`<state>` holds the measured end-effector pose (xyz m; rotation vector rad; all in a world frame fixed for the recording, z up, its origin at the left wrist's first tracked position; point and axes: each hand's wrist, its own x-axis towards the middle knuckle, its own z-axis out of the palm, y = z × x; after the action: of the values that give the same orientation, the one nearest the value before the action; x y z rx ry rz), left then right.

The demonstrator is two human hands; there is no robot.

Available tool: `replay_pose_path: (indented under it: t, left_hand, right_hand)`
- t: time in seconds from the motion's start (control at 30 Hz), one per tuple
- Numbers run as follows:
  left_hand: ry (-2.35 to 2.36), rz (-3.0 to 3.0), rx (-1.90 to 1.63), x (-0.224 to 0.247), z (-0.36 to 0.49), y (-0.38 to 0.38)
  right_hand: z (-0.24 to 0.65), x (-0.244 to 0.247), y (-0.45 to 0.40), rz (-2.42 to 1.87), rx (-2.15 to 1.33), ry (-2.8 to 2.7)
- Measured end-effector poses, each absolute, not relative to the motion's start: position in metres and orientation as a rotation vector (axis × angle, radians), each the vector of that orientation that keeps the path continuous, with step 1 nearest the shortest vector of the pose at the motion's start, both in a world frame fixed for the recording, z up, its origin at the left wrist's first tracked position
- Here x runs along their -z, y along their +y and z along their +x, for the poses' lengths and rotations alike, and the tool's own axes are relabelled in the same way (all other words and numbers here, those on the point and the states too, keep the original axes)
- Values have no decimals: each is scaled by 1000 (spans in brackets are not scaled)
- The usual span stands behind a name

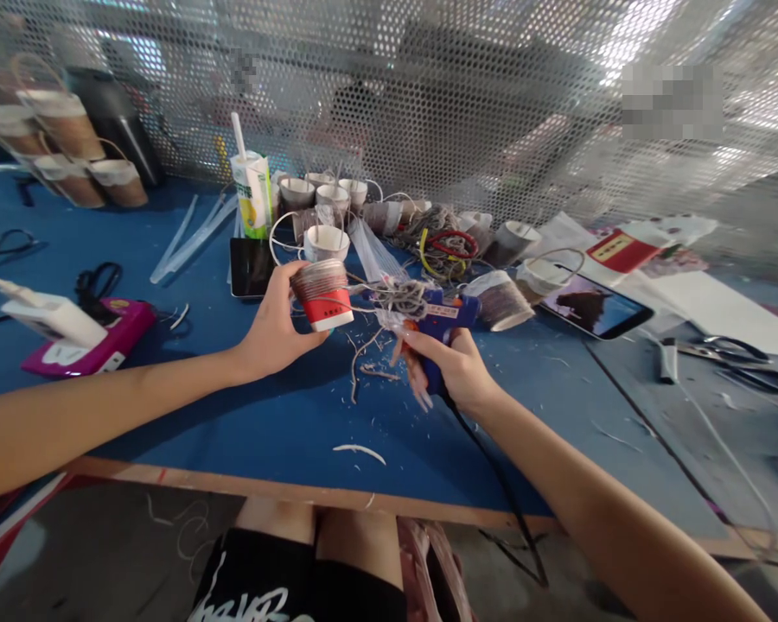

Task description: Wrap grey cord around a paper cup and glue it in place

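the tip of the blue glue gun [454, 316] blurs into tangled cord [405, 298] — the right hand [465, 367] wraps around the handle [433, 377]. the left hand [274, 328], thumb below, clasps a tilted red cup [328, 304].

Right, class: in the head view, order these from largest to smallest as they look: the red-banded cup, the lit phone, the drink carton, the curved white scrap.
1. Lit phone
2. Red-banded cup and drink carton: too alike to rank; the cup looks nearer the camera.
3. Curved white scrap
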<state>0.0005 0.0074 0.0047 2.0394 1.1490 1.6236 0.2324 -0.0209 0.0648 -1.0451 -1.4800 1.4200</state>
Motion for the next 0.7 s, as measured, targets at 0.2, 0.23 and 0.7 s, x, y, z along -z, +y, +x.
replay_pose_path:
  t: [0.2,0.23,0.7]
  left_hand:
    - [1158,2142,-1600,-5,0,8]
    - [1165,2160,-1600,-4,0,9]
    - [1168,2174,-1602,-5,0,8]
  right_hand:
    - [229,-61,-21,-1085,-1447,-1492]
    - [229,-61,-21,-1102,-1438,-1494]
    - [228,-62,-22,-1191,-1402,-1550]
